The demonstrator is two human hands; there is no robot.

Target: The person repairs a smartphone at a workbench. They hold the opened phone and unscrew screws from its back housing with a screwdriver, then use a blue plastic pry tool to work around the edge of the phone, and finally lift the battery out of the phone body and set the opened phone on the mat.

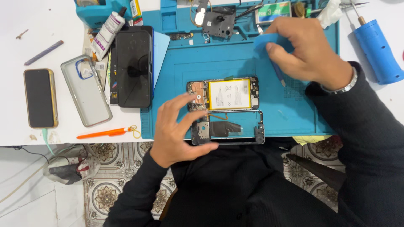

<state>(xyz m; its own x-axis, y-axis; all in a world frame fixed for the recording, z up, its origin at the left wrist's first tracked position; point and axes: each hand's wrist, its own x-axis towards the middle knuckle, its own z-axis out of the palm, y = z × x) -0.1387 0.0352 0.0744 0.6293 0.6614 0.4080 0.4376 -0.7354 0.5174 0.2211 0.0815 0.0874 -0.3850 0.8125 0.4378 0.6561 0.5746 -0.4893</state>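
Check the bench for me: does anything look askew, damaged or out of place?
One thing: the detached phone frame lies at the near edge of the blue repair mat, partly past the table edge. The opened phone is dismantled rather than damaged. Left hand touches both; right hand holds a blue pry card.

Yellow-edged white battery label, centre mat.
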